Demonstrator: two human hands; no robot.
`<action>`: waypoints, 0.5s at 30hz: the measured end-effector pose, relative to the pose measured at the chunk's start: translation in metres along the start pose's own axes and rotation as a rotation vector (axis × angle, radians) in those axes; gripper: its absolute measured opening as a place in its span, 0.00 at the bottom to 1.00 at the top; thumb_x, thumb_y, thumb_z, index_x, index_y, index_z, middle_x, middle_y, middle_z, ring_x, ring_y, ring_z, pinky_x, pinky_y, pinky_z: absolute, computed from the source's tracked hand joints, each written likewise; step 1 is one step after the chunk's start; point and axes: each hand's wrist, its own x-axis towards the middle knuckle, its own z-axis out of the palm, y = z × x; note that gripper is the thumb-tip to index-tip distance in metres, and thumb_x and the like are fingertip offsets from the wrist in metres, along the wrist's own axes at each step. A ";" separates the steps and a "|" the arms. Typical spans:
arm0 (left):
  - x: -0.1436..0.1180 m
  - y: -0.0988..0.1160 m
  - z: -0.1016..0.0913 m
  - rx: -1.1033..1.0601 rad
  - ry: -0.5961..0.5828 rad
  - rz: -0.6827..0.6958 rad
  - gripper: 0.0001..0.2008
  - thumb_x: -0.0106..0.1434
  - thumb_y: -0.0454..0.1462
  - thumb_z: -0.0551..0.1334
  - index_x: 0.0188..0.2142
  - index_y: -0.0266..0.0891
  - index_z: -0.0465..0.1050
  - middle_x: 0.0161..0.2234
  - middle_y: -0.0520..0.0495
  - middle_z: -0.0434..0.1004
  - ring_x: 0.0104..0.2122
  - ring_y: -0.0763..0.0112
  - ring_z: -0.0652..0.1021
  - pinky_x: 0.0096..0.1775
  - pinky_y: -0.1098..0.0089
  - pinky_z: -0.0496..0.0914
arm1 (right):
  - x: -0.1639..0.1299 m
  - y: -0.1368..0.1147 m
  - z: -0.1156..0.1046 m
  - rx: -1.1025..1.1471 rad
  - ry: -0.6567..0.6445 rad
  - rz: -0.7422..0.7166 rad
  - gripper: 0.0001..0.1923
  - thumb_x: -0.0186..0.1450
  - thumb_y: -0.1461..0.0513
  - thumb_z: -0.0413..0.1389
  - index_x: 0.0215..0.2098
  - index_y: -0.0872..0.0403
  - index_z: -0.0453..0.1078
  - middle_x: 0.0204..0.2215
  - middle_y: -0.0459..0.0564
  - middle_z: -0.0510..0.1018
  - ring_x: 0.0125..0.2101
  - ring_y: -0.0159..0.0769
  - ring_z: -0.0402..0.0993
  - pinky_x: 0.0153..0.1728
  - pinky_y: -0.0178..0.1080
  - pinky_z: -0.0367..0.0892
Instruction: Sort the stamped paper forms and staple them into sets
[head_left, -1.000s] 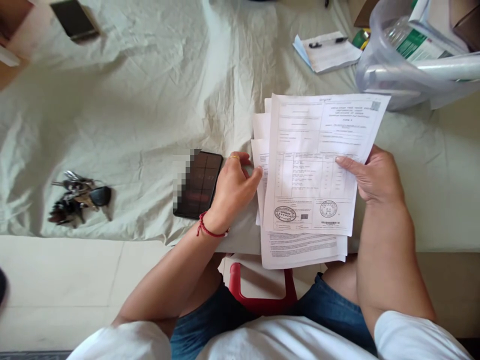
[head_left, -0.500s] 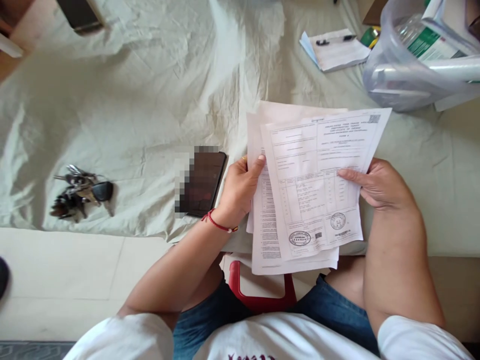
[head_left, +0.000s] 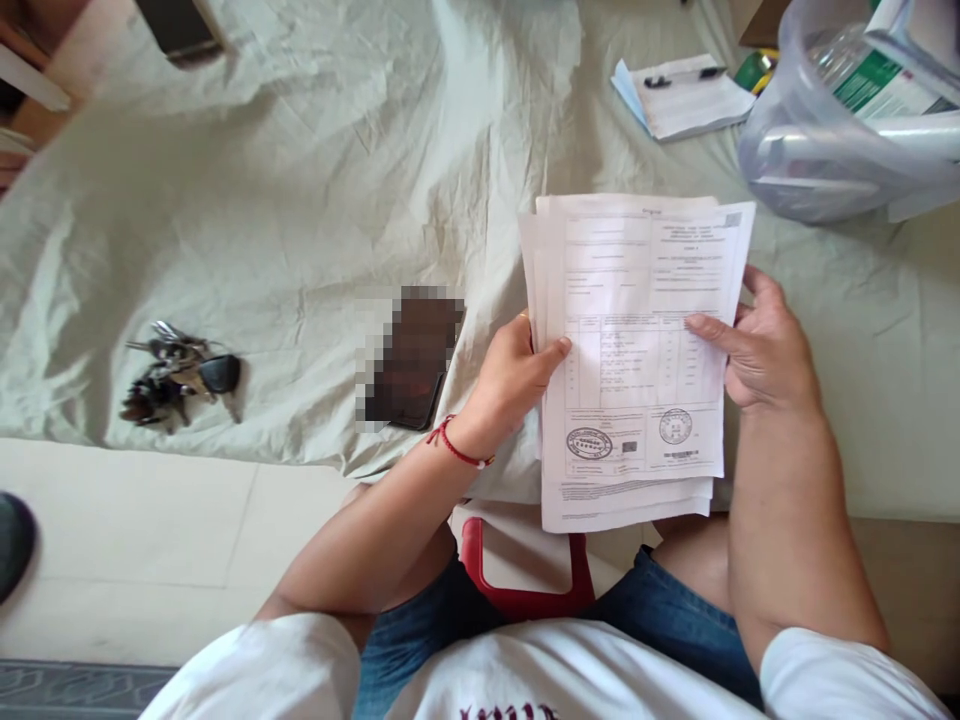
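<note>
Lower left of the frame: bunch of keys (head_left: 182, 373) resting on the wrinkled pale sheet (head_left: 300, 200), well apart from everything else. Left of centre: dark phone (head_left: 415, 362) lying flat on the sheet, just beside the left wrist with its red thread bracelet (head_left: 459, 447). Centre: left hand (head_left: 517, 378) curled around the left edge of the stack of printed papers (head_left: 634, 350), thumb pressed onto the top page, fingers tucked behind. Sheets fanned and skewed half a second ago, now squared into a nearly even pile, only slim margins showing at the left and bottom edges; judged a sign of the stack being gathered and aligned rather than leafed through. Stack held up off the bed over the lap, stamps visible at the bottom of the top page, lower edge hanging above the red stool (head_left: 517, 585). Centre right: right hand (head_left: 765, 350) clasping the opposite edge, thumb lying flat across the page, fingers wrapped behind the paper, forearm running down towards the lower right corner. Both elbows bent, forearms converging on the papers from below. Upper right: notepad with a pen (head_left: 686, 95) on the sheet, and beyond it a clear plastic tub (head_left: 832, 150) holding boxes and rolled sheets.
</note>
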 end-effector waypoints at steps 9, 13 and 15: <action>0.003 0.041 0.002 0.049 0.072 0.348 0.23 0.69 0.55 0.79 0.50 0.44 0.82 0.46 0.47 0.88 0.57 0.45 0.87 0.57 0.50 0.85 | -0.028 -0.015 0.013 0.092 -0.203 0.019 0.37 0.43 0.58 0.88 0.50 0.46 0.86 0.59 0.51 0.90 0.67 0.59 0.83 0.72 0.63 0.78; -0.011 0.063 0.008 0.136 0.067 0.475 0.22 0.67 0.56 0.81 0.44 0.44 0.83 0.42 0.49 0.83 0.60 0.41 0.85 0.58 0.48 0.85 | -0.036 -0.031 0.021 0.156 -0.073 -0.368 0.29 0.47 0.60 0.87 0.45 0.43 0.87 0.57 0.46 0.91 0.72 0.59 0.78 0.76 0.66 0.72; -0.019 0.072 0.011 0.179 0.063 0.530 0.21 0.66 0.55 0.82 0.42 0.45 0.83 0.42 0.49 0.82 0.63 0.39 0.84 0.59 0.47 0.85 | -0.039 -0.042 0.021 0.169 -0.008 -0.563 0.27 0.48 0.60 0.87 0.45 0.42 0.88 0.58 0.45 0.90 0.74 0.62 0.74 0.77 0.69 0.71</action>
